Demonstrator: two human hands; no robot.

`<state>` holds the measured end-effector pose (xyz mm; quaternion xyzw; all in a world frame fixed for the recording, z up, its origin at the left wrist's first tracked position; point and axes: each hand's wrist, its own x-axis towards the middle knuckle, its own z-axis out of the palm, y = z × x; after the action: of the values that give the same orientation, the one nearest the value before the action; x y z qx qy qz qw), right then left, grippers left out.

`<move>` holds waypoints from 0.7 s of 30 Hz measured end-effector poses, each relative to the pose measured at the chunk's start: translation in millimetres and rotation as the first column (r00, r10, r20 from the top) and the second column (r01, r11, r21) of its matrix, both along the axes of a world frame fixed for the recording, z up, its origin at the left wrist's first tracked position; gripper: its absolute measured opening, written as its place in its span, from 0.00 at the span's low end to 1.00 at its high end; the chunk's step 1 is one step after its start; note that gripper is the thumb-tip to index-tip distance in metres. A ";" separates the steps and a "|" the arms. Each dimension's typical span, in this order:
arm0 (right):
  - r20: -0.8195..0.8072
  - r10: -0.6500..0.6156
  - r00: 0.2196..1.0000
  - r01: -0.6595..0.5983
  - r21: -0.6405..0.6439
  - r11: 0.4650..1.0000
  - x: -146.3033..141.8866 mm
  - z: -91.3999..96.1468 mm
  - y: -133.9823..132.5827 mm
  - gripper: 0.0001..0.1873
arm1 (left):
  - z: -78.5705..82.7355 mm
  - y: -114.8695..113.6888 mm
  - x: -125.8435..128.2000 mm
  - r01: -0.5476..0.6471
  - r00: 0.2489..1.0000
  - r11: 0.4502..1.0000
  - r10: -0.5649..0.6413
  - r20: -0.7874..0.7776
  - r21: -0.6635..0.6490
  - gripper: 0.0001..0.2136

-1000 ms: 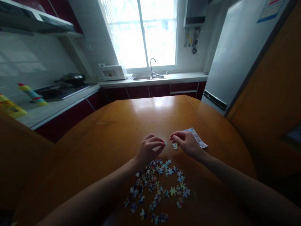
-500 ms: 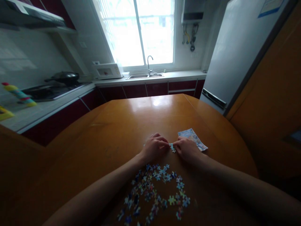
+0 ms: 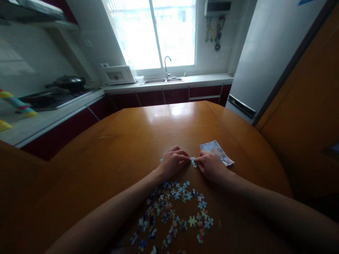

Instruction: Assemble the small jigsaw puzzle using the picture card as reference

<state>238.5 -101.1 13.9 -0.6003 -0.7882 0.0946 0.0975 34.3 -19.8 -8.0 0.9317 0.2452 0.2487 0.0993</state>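
A few light-blue jigsaw pieces [image 3: 193, 162] lie joined, or close together, on the table between my two hands. My left hand [image 3: 173, 163] rests at their left side, fingers bent and closed, thumb and fingertips at the edge. From the right, my right hand [image 3: 210, 165] has its fingers curled in and its fingertips on the same pieces. A bit of pale blue shows at the left of my left hand, mostly covered by it. Nearer to me, many loose jigsaw pieces [image 3: 192, 221] are spread in a rough ring between my forearms.
A printed picture sheet [image 3: 217, 152] lies just beyond my right hand on the wooden table [image 3: 127, 137]. Past the table are a sink [image 3: 156, 81], a microwave [image 3: 118, 75], a stove with a lidded pan [image 3: 70, 82], and a fridge [image 3: 267, 56] at right.
The view has tipped slightly downward. Both hands stay at the joined jigsaw pieces, with only slight finger movement. The loose pieces lie as before.
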 end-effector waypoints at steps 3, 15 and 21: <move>-0.002 -0.005 1.000 0.005 0.003 1.000 -0.8 1.4 -1.3 0.15 | 0.9 0.7 -1.0 0.018 0.999 1.000 -0.018 -0.038 0.008 0.07; -0.023 -0.026 0.999 0.026 -0.007 1.000 -2.0 3.9 -1.9 0.15 | -0.4 -2.4 -0.2 0.000 0.999 1.000 0.001 -0.035 0.028 0.13; -0.008 -0.033 0.999 0.033 -0.022 0.999 -2.2 4.3 -1.4 0.15 | 6.8 -5.4 -2.0 0.062 0.988 0.992 -0.046 -0.148 0.110 0.16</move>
<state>236.3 -102.5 18.1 -0.6139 -0.7766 0.1041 0.0960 32.3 -25.3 -1.1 0.9579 0.2119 0.1908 0.0346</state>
